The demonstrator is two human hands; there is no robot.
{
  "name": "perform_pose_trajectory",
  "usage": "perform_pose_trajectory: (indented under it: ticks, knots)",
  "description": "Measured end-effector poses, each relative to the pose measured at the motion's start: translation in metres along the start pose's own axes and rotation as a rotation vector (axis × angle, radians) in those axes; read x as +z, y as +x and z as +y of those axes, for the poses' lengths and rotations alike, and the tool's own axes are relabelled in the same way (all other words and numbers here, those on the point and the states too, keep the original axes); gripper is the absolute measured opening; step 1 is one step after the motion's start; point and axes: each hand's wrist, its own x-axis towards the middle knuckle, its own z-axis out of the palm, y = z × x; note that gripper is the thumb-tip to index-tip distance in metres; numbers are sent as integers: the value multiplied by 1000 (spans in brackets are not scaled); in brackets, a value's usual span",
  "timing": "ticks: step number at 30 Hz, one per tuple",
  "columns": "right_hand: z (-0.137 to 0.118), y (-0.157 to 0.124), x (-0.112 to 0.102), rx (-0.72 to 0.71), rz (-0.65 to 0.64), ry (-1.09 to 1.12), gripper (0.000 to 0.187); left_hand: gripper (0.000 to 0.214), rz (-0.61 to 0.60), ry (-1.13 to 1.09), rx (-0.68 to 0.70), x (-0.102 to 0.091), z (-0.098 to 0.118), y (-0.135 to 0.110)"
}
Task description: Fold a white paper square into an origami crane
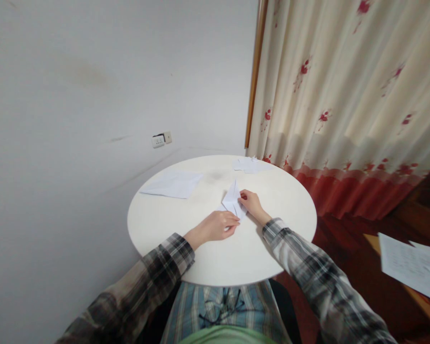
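A small folded white paper piece (232,198) lies near the middle of a round white table (165,229). My left hand (218,225) rests on the table with its fingers closed together on the paper's near corner. My right hand (250,200) pinches the paper's right edge, fingers curled against it. Both arms wear plaid sleeves.
A flat white sheet (174,184) lies at the table's far left. More white paper (249,165) sits at the far edge. A floral curtain (344,105) hangs to the right, a wall socket (160,139) behind. Printed sheets (412,267) lie on a wooden surface at right.
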Motion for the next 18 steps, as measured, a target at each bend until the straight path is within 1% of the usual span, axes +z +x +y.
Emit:
perform_pose_trajectory:
  ticks: [9, 15, 18]
  knots:
    - [-2, -1, -1, -7, 17, -30, 14, 25, 18, -2, 0, 0, 0, 0]
    - [-3, -2, -5, 36, 54, -118, 16, 25, -27, 78, -83, 3, -10, 1]
    - [-4, -3, -6, 45, 63, -137, 16, 28, -8, 103, -152, 5, -15, 1]
